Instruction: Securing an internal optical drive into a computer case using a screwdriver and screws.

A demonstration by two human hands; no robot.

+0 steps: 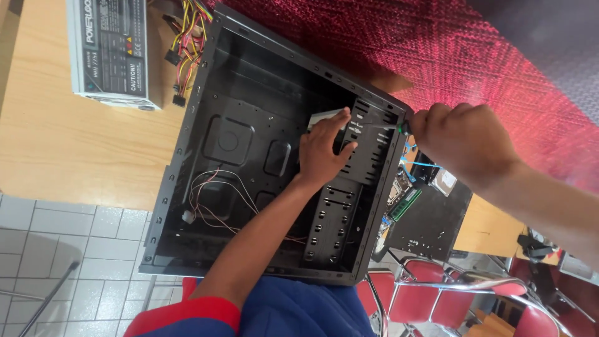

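Note:
A black open computer case [206, 143] lies on its side across a wooden table [68, 143]. My left hand [324, 150] reaches inside it and presses on a pale silver drive [326, 117] sitting at the drive cage [368, 143]. My right hand [462, 140] is outside the case's right wall, closed around a screwdriver with a dark handle [404, 128]; its thin shaft pokes through the side of the cage. Thin red and white wires [215, 200] lie loose on the case floor.
A grey power supply [109, 50] with a bundle of coloured cables [187, 37] rests on the table beyond the case. A motherboard [405, 200] and a black panel [433, 224] lie to the right. Red chairs [437, 293] stand below, and a tiled floor [75, 249] shows at left.

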